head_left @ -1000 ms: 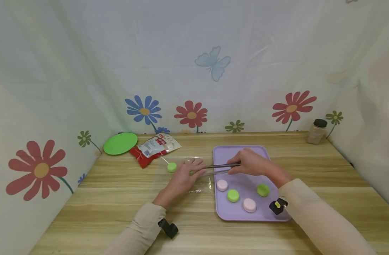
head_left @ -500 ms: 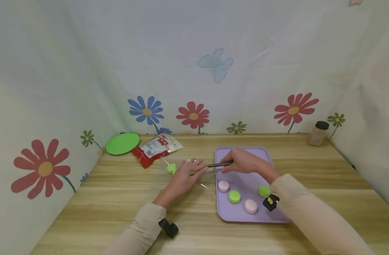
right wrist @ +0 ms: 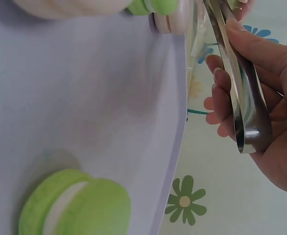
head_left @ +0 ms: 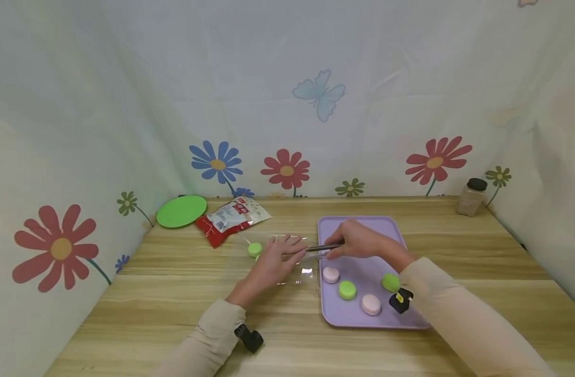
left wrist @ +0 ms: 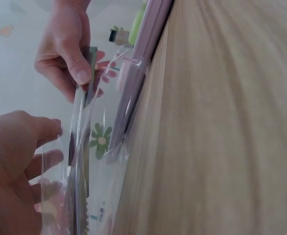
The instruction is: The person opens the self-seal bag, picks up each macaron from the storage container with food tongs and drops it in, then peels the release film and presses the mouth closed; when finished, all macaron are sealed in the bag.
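Observation:
My right hand (head_left: pixel 355 239) grips metal tongs (right wrist: pixel 246 98) over the left side of the purple tray (head_left: pixel 333 315). The tongs point left, and their far part lies within a clear plastic bag (left wrist: pixel 77 196). My left hand (head_left: pixel 271 262) rests over that bag, its fingers extended; in the left wrist view they touch the film beside the tongs. A green macaron (head_left: pixel 255 250) lies just left of that hand. On the tray sit two pink macarons (head_left: pixel 371 305) and two green macarons (head_left: pixel 347 290). The tongs' tips are hidden by my left hand in the head view.
A red and white packet (head_left: pixel 232 217) lies at the back left, beside a green plate (head_left: pixel 181 211) leaning near the wall. A jar with a black lid (head_left: pixel 471 198) stands at the back right corner. Flower-printed cloth (head_left: pixel 249 104) surrounds the wooden table (head_left: pixel 278 335).
My right hand has moved slightly left with the tongs, and the tongs' arms look closer together. My left hand stays in place; the clear film has shifted a little.

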The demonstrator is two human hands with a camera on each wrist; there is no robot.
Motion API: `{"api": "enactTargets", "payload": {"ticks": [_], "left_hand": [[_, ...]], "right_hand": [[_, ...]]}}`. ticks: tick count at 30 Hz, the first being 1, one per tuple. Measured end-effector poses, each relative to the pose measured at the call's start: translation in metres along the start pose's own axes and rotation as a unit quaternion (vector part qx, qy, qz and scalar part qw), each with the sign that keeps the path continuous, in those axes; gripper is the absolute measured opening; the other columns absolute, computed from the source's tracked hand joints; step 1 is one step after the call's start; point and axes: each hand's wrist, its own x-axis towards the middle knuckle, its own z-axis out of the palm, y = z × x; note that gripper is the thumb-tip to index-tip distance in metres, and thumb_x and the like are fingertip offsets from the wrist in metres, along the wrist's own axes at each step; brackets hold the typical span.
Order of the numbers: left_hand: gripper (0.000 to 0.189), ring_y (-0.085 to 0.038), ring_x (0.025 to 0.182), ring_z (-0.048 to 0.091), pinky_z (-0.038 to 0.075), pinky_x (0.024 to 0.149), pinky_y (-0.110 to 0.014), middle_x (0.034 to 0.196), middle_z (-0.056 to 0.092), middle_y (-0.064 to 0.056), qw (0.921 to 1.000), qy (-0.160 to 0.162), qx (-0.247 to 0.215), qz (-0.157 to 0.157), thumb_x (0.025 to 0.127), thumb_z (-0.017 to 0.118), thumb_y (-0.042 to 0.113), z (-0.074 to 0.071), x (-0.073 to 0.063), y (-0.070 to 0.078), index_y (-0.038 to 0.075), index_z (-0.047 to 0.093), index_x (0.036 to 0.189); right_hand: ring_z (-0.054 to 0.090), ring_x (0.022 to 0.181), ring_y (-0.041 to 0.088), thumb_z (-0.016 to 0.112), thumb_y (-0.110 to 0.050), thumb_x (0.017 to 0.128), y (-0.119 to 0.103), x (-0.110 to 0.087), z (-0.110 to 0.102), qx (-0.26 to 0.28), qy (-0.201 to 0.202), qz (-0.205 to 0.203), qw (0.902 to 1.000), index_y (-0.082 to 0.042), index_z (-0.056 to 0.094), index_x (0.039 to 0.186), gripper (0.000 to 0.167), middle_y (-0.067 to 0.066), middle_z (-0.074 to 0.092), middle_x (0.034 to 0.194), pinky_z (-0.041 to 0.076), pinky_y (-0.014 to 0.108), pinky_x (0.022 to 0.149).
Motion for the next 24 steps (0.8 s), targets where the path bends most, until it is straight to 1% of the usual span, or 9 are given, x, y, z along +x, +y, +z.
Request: {"api": "enactTargets", "payload": {"ticks": [4,7,11,13,17,19,21,24], "left_hand": [[0.031,-0.042,0.14,0.038,0.009,0.119,-0.06,0.141,0.056,-0.013,1.0,0.008,-0.005,-0.002,0.101,0.062,0.023,0.0,0.0,0.002,0.011,0.069,0.129],[0.032,-0.041,0.14,0.038,0.009,0.119,-0.06,0.142,0.056,-0.011,0.9999,0.005,-0.005,-0.012,0.101,0.062,0.025,0.0,0.0,0.002,0.014,0.068,0.131],[0.032,-0.042,0.139,0.04,0.014,0.118,-0.063,0.141,0.057,-0.011,0.9999,0.007,0.004,-0.008,0.101,0.062,0.026,0.001,-0.001,0.001,0.016,0.069,0.13],[0.031,-0.043,0.138,0.041,0.016,0.116,-0.064,0.14,0.058,-0.012,0.9999,0.011,0.004,0.001,0.101,0.062,0.025,0.001,-0.001,0.001,0.014,0.07,0.129],[0.031,-0.042,0.137,0.042,0.018,0.116,-0.065,0.139,0.058,-0.014,0.9999,0.013,0.007,0.002,0.101,0.062,0.024,0.0,-0.002,0.001,0.014,0.07,0.129],[0.031,-0.043,0.137,0.043,0.018,0.115,-0.067,0.139,0.058,-0.014,0.9998,0.018,0.008,0.003,0.101,0.062,0.024,0.0,-0.002,0.0,0.012,0.07,0.128],[0.031,-0.043,0.137,0.043,0.016,0.116,-0.066,0.139,0.058,-0.014,0.9998,0.021,0.006,0.001,0.101,0.062,0.024,0.0,-0.001,0.0,0.011,0.07,0.128],[0.032,-0.041,0.138,0.041,0.014,0.118,-0.062,0.14,0.058,-0.013,0.9998,0.021,0.002,-0.006,0.1,0.063,0.024,-0.001,-0.001,-0.001,0.009,0.07,0.127]], "right_hand": [[0.065,0.072,0.012,0.08,-0.018,0.087,-0.001,0.002,0.002,-0.013,0.014,-0.004,0.9998,0.002,0.075,0.111,0.031,0.001,0.076,0.089,0.054,0.023,0.063],[0.063,0.069,0.012,0.08,-0.018,0.087,-0.002,0.006,0.005,-0.014,0.018,-0.015,0.9996,0.001,0.076,0.111,0.031,0.0,0.075,0.088,0.052,0.022,0.061],[0.059,0.067,0.007,0.08,-0.018,0.087,-0.005,0.015,0.012,-0.022,0.022,-0.037,0.9989,-0.001,0.077,0.109,0.028,-0.001,0.075,0.086,0.05,0.02,0.06],[0.058,0.068,0.005,0.08,-0.017,0.087,-0.008,0.02,0.015,-0.03,0.022,-0.046,0.9982,-0.002,0.077,0.109,0.027,-0.002,0.075,0.087,0.05,0.02,0.06],[0.057,0.069,0.004,0.08,-0.017,0.086,-0.013,0.026,0.018,-0.037,0.013,-0.05,0.998,-0.004,0.077,0.11,0.027,-0.004,0.074,0.088,0.05,0.019,0.061],[0.057,0.07,0.004,0.08,-0.016,0.086,-0.014,0.024,0.016,-0.04,0.01,-0.053,0.9977,-0.002,0.077,0.11,0.027,-0.003,0.074,0.09,0.05,0.02,0.062],[0.057,0.07,0.004,0.08,-0.017,0.087,-0.014,0.018,0.014,-0.04,0.009,-0.046,0.9981,-0.002,0.077,0.109,0.027,-0.002,0.074,0.09,0.05,0.02,0.063],[0.06,0.072,0.005,0.08,-0.019,0.087,-0.009,0.002,0.008,-0.033,0.016,-0.026,0.999,0.0,0.076,0.11,0.03,0.0,0.075,0.092,0.052,0.022,0.063]]}}
